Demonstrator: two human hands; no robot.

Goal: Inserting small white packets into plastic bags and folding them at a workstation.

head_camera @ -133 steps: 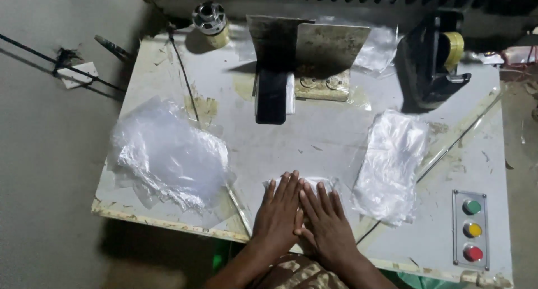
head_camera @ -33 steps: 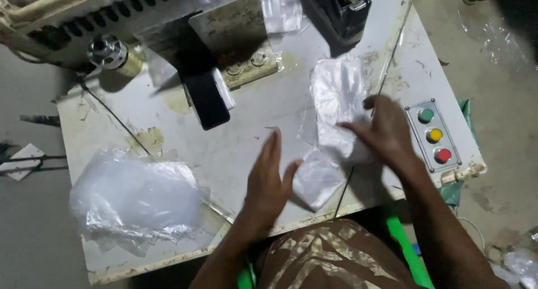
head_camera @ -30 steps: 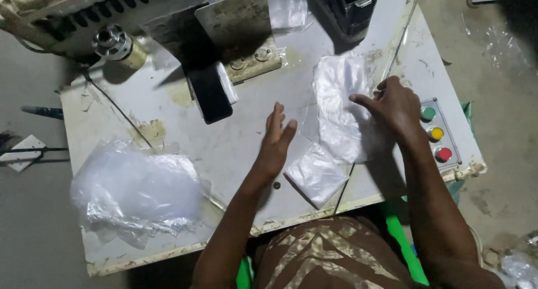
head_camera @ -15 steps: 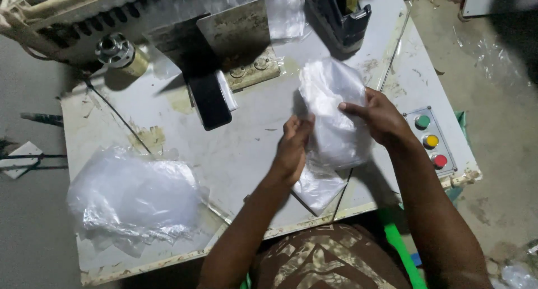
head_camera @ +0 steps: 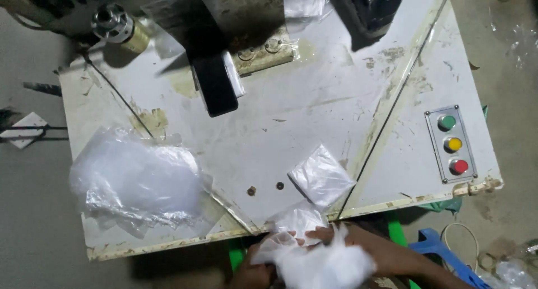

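Moved since earlier: both hands, off the bench [head_camera: 314,110] top to its near edge. Left hand [head_camera: 255,275] and right hand [head_camera: 330,236]: close together, each gripping one crumpled clear bag bundle [head_camera: 319,264]. Single clear bag [head_camera: 320,176]: flat, just beyond hands.

Open room runs across the centre of the white tabletop [head_camera: 314,98], from the black block [head_camera: 216,90] under the metal plate [head_camera: 246,14] down toward the near edge. Obstacles: heap of clear plastic bags [head_camera: 137,182] fills near-left corner; small folded bag [head_camera: 320,177] lies near the front edge, just left of a raised strip [head_camera: 392,104] running diagonally w/ free surface either side. Button panel [head_camera: 453,144] w/ green, yellow, red buttons takes the right edge. Spool [head_camera: 115,23] and dark tape dispenser [head_camera: 370,6] block the far side. Both hands [head_camera: 314,255] sit off the near edge, bunched plastic [head_camera: 325,264] in the fingers.
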